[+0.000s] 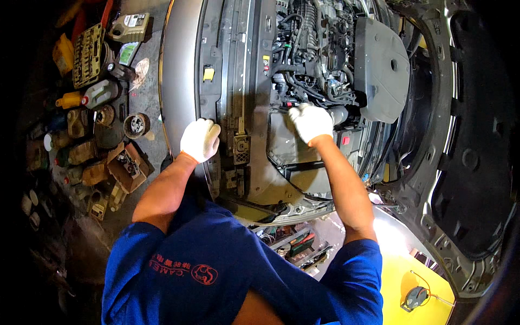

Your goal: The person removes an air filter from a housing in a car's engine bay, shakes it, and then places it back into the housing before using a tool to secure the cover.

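Note:
My left hand (pixel 200 140), in a white knit glove, rests on the front edge of a car, where the silver bumper (pixel 178 81) meets the black front panel. Its fingers are bent, and their undersides are hidden. Over the engine bay, my right hand (pixel 311 122) wears a similar glove. Its curled fingers are at the edge of a black plastic box cover (pixel 284 140), close to hoses and a small red part (pixel 289 104). Whether it grips anything is hidden. The exposed engine (pixel 313 48) with hoses and wiring lies beyond it. A dark plastic engine cover (pixel 384 71) sits to the right.
The raised bonnet (pixel 473 134) curves along the right. On the floor at left are an open socket set case (pixel 88 57), oil jugs (pixel 129 27), a round tin (pixel 136 124) and a cardboard box (pixel 128 167) of parts. A cable reel (pixel 415 298) hangs on a yellow panel (pixel 390 284).

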The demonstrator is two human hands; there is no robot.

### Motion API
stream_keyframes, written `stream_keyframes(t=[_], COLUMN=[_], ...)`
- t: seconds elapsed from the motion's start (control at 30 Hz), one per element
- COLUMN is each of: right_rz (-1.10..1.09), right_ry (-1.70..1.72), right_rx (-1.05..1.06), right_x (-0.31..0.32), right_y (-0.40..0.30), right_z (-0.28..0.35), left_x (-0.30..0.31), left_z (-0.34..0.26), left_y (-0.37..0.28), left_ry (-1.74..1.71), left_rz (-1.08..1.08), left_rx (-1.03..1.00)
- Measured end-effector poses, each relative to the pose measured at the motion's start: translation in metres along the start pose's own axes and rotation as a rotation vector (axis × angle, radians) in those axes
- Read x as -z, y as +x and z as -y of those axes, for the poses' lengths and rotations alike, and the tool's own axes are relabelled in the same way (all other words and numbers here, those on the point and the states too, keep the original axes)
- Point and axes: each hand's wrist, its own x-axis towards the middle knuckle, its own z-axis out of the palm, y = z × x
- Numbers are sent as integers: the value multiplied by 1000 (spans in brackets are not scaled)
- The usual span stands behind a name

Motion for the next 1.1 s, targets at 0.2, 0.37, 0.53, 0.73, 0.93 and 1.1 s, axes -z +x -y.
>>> stream_keyframes(t=[0.2, 0.37, 0.53, 0.73, 0.93, 1.1], right_rz=[96, 58, 155, -90, 235, -7], right_ry=[77, -154, 417, -516, 372, -454], right_rx=[-191, 115, -451, 565, -468, 224], right_x=[15, 7, 6, 6, 3, 23], right_y=[3, -3, 13, -13, 19, -12], right_z=[-9, 16, -36, -2, -39, 12], left_x=[6, -4, -1, 7, 9, 11], left_z=[-1, 1, -2, -8, -13, -8], left_y=[2, -3, 6, 8, 15, 4], left_ry=[-2, -19, -5, 74, 120, 106], left_rz=[85, 12, 20, 161, 195, 182], left_rx=[45, -3, -20, 53, 47, 64])
